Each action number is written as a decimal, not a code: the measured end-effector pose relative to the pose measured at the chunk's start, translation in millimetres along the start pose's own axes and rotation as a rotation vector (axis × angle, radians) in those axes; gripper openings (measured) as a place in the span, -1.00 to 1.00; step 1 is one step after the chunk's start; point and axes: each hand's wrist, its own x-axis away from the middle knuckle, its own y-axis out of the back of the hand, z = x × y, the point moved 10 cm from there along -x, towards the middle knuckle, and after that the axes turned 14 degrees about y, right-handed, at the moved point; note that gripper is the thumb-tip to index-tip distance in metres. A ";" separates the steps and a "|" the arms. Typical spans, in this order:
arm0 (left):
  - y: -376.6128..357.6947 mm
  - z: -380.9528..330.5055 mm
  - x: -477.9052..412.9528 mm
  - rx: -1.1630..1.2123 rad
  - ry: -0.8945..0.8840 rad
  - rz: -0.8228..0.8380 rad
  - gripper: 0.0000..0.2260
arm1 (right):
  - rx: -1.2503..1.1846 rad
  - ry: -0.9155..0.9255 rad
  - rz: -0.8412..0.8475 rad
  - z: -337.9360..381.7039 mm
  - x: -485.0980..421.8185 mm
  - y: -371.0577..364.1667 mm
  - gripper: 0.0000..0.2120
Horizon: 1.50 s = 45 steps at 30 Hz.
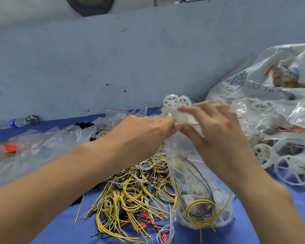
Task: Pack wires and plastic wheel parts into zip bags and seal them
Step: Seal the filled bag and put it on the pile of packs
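Observation:
A clear zip bag (197, 187) hangs in the air over the blue table, holding yellow and black wires and white plastic wheel parts. My left hand (139, 138) pinches the bag's top at its left side. My right hand (217, 131) pinches the same top edge from the right, fingers curled over the red-lined zip strip. Under and left of the bag lies a loose heap of yellow, white, black and orange wires (130, 194). White plastic wheels (176, 101) stand just behind my hands.
A large clear sack (271, 81) of white wheels fills the right side, with loose wheels (292, 171) spilled in front of it. Empty zip bags (48, 143) lie at the left, one with orange wires (11, 148). A grey wall rises behind the table.

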 end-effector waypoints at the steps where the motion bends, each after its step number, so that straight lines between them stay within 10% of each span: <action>1: -0.3 -2.1 0.8 -0.009 -0.021 0.002 -0.92 | 0.002 0.023 0.070 7.9 -2.1 -7.4 -0.75; 6: 4.0 -2.3 5.9 -0.084 -0.030 -0.061 -0.91 | 0.011 -0.004 0.249 5.6 1.9 -21.8 -0.75; 32: 12.3 5.2 12.0 0.034 -0.055 -0.084 -0.87 | 0.173 -0.019 -0.036 -55.4 26.8 30.7 -0.76; 45: 16.6 11.4 10.3 0.015 -0.026 -0.077 -0.91 | -0.340 -0.298 -0.182 -104.6 48.3 36.6 -0.94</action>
